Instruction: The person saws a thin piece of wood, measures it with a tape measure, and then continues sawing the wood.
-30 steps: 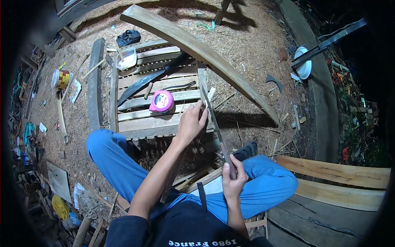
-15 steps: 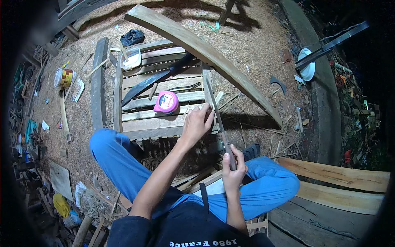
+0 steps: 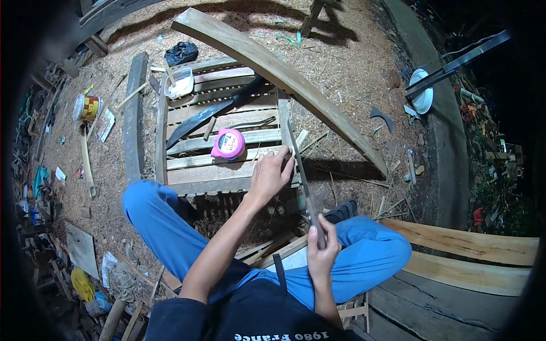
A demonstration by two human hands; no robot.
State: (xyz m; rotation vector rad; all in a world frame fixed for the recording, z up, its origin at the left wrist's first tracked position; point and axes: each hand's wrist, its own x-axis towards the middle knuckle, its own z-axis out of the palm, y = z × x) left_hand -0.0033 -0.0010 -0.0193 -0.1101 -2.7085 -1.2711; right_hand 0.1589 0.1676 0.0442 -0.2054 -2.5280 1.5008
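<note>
My right hand (image 3: 323, 250) is wrapped round the handle of a long-bladed knife (image 3: 300, 165), its narrow blade pointing away from me along the right edge of a low slatted wooden platform (image 3: 216, 184). Just left of the blade, my left hand (image 3: 274, 173) rests at the platform's right side with fingers bent and pressed together. What those fingers hold is too small to make out. A pink tape measure (image 3: 228, 144) lies on the slats left of this hand. Behind it are a short wooden peg (image 3: 210, 128), a thin dark hooked tool (image 3: 253, 123) and a large dark-bladed machete (image 3: 199, 120).
A long curved timber (image 3: 284, 79) slants across the platform's far right corner. A plastic tub (image 3: 181, 84) and a black bag (image 3: 181, 53) sit at the back left. Planks (image 3: 472, 273) lie at right, and a white-and-yellow bucket (image 3: 87, 108) stands on the shavings at left.
The knife and my right hand have shifted slightly toward me, the blade sliding past my left fingers. My left hand stays in nearly the same spot. The view has moved a little.
</note>
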